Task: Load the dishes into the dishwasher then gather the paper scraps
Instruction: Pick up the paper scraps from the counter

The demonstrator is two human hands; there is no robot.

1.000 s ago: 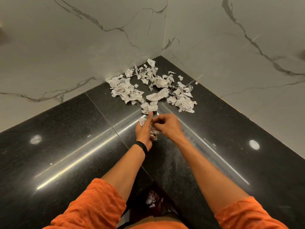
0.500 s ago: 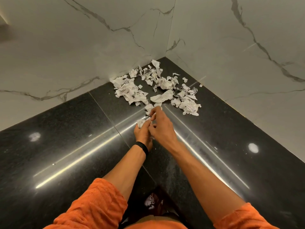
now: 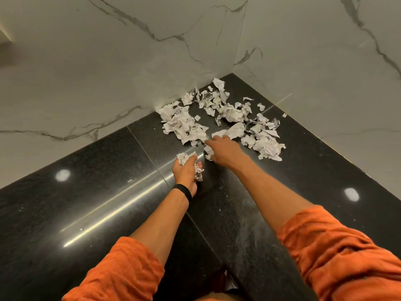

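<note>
Your left hand (image 3: 185, 173) is curled round a crumpled wad (image 3: 184, 158) of white printed paper, which bulges out above the knuckles and again beside the thumb. Your right hand (image 3: 225, 151) lies forward of it, fingers stretched onto the near edge of the paper scraps (image 3: 234, 112); a creased piece shows under the thumb side, but it cannot be told whether the fingers pinch it or merely rest on it. Those scraps lie loose in the far corner of the surface (image 3: 97, 192), torn into irregular pieces, some flat, most crumpled, white with grey print. They spread from the left wall (image 3: 108, 61) across towards the right wall (image 3: 325, 72). Both walls are pale marble-look slabs with grey veins. Under the scraps is black speckled stone, polished to a high gloss, showing round and streaked light reflections and a straight joint (image 3: 147, 144) between slabs. A black band (image 3: 183, 191) circles your left wrist. Orange ribbed sleeves (image 3: 121, 270) are pushed up both forearms.
</note>
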